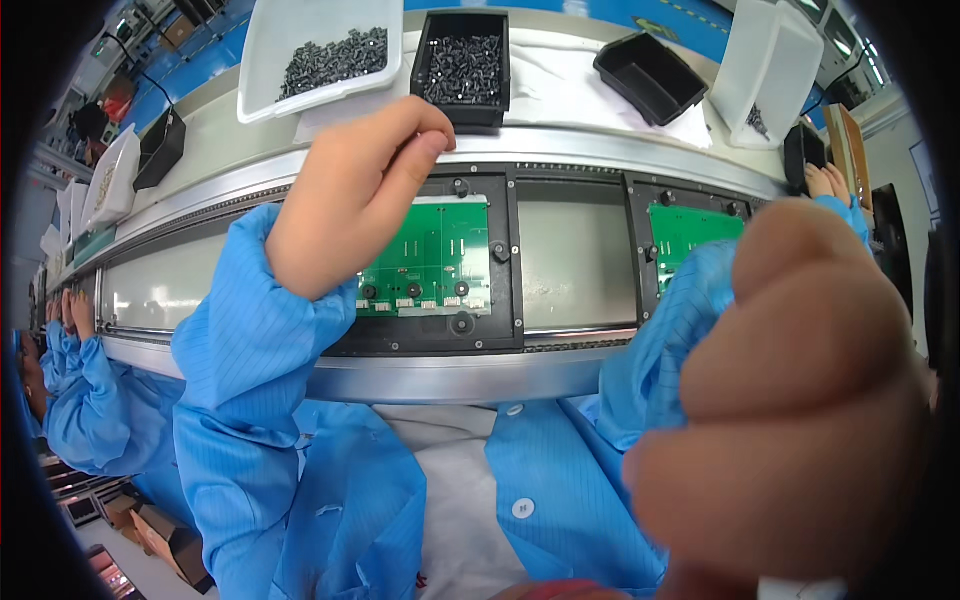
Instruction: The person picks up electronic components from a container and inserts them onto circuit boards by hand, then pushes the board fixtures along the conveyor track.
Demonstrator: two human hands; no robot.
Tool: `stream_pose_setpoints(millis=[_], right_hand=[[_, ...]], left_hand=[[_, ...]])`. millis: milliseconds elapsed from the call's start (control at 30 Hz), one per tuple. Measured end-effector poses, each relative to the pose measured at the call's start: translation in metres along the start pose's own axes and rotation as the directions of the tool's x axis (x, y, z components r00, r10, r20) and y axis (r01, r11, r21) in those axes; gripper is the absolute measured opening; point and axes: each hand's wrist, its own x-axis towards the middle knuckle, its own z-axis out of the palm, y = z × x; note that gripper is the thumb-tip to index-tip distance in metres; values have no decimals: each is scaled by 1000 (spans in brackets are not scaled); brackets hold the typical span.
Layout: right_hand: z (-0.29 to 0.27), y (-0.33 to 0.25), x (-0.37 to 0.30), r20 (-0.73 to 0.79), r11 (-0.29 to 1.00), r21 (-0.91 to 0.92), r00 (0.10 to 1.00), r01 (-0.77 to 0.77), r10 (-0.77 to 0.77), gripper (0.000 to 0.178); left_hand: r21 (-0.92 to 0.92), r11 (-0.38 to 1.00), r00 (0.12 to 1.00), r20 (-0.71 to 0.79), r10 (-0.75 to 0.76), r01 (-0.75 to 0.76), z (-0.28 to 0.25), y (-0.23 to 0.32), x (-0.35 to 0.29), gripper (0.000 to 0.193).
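Note:
My left hand (352, 190) reaches over the nearer green circuit board (425, 250), its fingers curled and the thumb pressed against them. Its fingertips are close to the front of a black bin (462, 70) full of small black parts. Whatever the fingers may pinch is hidden. The board lies in a black frame fixture (455, 335) with round black knobs, and my left wrist covers its left part. Large and blurred, my right hand (800, 390) is raised very near the camera with its fingers folded; anything inside is hidden. Behind my right sleeve sits a second green circuit board (690, 230), partly covered.
A metal-edged conveyor (450, 378) crosses in front of me. Beyond it stand a white tub (258, 60) of black parts, a black tray (650, 78) and a tilted white tub (765, 70). Another person's hand (826, 184) is at far right; a blue-sleeved person (100, 410) is at left.

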Motion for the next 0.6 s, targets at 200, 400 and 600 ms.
stream_pose_setpoints(millis=[200, 400, 600], right_hand=[[-9, -6, 9, -1, 999, -30, 1000, 29, -29, 16], [-12, -14, 22, 17, 998, -20, 998, 56, -56, 17], [-18, -12, 26, 1, 998, -12, 999, 54, -54, 17]], left_hand=[[-5, 999, 997, 61, 46, -46, 12, -6, 6, 10], [-149, 989, 1000, 6, -14, 14, 3, 8, 0, 13], [-293, 949, 993, 45, -106, 115, -3, 10, -2, 14]])
